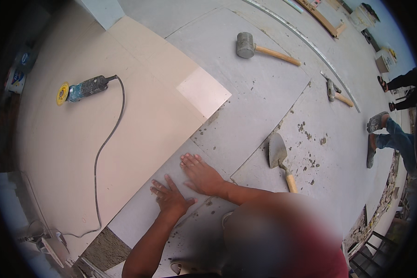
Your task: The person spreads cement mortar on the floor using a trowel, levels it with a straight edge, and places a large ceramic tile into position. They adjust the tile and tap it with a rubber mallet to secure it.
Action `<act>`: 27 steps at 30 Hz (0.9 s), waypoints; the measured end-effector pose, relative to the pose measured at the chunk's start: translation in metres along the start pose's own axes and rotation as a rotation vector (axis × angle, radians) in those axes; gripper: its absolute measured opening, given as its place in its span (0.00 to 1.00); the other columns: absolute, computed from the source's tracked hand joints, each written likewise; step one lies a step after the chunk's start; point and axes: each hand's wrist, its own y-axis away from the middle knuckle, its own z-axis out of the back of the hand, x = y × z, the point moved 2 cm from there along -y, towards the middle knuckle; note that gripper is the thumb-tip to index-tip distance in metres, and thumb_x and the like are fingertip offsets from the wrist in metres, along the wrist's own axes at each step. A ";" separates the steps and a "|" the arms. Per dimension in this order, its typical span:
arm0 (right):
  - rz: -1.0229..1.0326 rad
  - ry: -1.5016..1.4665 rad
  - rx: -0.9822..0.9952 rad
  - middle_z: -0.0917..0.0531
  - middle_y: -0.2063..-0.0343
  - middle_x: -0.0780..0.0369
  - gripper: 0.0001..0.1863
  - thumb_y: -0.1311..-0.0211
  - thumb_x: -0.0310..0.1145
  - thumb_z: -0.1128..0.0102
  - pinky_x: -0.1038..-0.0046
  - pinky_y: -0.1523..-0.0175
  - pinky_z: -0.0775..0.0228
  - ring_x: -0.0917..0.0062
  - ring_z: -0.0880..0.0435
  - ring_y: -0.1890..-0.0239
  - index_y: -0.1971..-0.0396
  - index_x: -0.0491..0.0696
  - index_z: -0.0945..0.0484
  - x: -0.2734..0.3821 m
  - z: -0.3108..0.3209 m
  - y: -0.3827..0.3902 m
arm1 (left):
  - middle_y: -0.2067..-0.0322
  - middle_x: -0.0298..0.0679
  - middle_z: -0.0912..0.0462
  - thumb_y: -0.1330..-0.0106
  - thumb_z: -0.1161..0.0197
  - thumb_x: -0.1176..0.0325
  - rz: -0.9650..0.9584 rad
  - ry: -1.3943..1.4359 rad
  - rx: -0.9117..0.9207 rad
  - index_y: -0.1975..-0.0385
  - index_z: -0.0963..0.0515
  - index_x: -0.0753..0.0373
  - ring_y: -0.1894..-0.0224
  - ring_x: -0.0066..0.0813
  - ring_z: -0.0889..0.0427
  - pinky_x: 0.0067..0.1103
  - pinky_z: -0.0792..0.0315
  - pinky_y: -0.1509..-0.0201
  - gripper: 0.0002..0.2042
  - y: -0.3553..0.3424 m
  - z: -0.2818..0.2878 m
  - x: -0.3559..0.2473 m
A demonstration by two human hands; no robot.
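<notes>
Both my hands lie on a grey floor tile (139, 217) that borders the beige floor. My left hand (170, 198) rests on it with fingers spread, close to the beige edge. Just beyond, my right hand (201, 175) lies flat, palm down, fingers stretched out. Neither hand holds anything. A pointed trowel (278, 153) with a wooden handle lies to the right of my right hand. Farther off, a rubber mallet (245, 45) lies on the grey tiles, its wooden handle pointing right.
An angle grinder (87, 89) with a yellow disc lies on the beige floor (139, 92), its cord trailing toward me. Mortar (107, 250) shows at lower left. A hammer (332, 90) lies near a long metal straightedge (310, 34). At right are other people's legs (396, 139).
</notes>
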 end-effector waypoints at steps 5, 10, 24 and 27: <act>-0.010 -0.219 -0.103 0.21 0.51 0.52 0.17 0.34 0.39 0.40 0.61 0.35 0.37 0.59 0.26 0.43 0.58 0.39 0.22 -0.034 0.058 0.010 | 0.32 0.76 0.81 0.54 0.23 0.37 0.107 0.092 0.065 0.29 0.79 0.70 0.27 0.77 0.73 0.52 0.40 0.31 0.73 -0.008 -0.012 -0.005; -0.425 0.050 -0.536 0.19 0.62 0.53 0.10 0.38 0.32 0.39 0.61 0.48 0.28 0.58 0.21 0.58 0.65 0.40 0.20 -0.177 0.166 0.007 | 0.33 0.78 0.82 0.54 0.24 0.37 0.118 0.078 0.066 0.29 0.79 0.72 0.28 0.79 0.74 0.52 0.44 0.29 0.73 -0.009 -0.009 -0.009; -0.980 0.673 -0.052 0.32 0.35 0.51 0.35 0.36 0.29 0.51 0.47 0.31 0.44 0.53 0.32 0.33 0.27 0.54 0.45 -0.380 0.224 -0.075 | 0.32 0.80 0.78 0.52 0.27 0.33 0.102 0.103 0.059 0.26 0.71 0.70 0.29 0.83 0.75 0.60 0.50 0.31 0.70 -0.017 -0.013 0.003; -0.970 0.582 -0.080 0.27 0.44 0.52 0.34 0.36 0.28 0.50 0.50 0.37 0.36 0.54 0.25 0.41 0.28 0.53 0.44 -0.366 0.219 -0.061 | 0.32 0.78 0.80 0.52 0.26 0.35 0.102 0.148 0.055 0.25 0.71 0.66 0.29 0.82 0.76 0.62 0.53 0.31 0.69 -0.012 -0.023 0.003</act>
